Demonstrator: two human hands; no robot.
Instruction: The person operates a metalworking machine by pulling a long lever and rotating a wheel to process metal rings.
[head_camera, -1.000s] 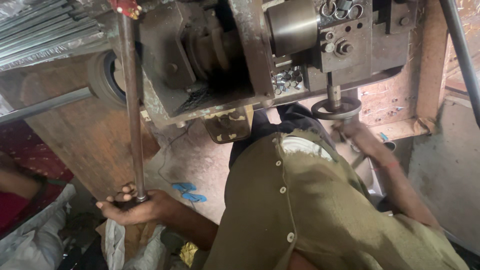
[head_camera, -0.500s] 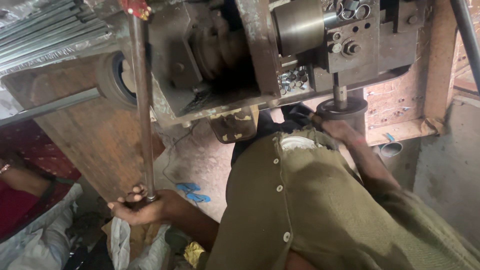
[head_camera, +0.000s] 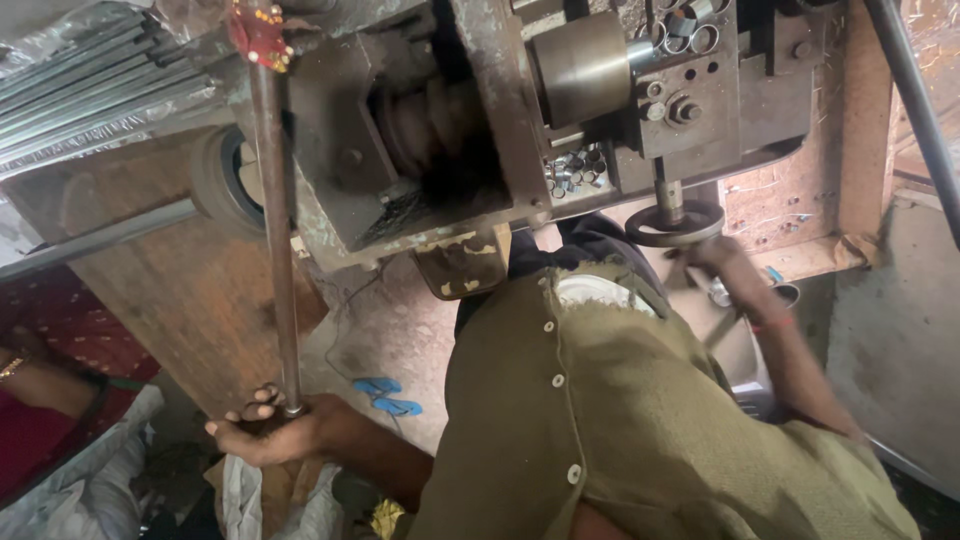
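The lathe (head_camera: 560, 120) fills the top of the view, with small cut rings lying on it near 12 o'clock. A long rod (head_camera: 275, 230) runs from 11 o'clock down to 7. This looks like feeding stock. The left hand (head_camera: 275, 435) has its grip closed round the rod's lower end. The right hand (head_camera: 715, 255) touches the handwheel (head_camera: 675, 225) at 1 o'clock; its grip I cannot tell. Next likely needs steady push and wheel turn together.

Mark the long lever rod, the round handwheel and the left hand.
long lever rod (head_camera: 277, 240), head view, middle of the shaft.
round handwheel (head_camera: 652, 232), head view, left part of the rim.
left hand (head_camera: 283, 432), head view, back of the hand gripping the rod's lower end.
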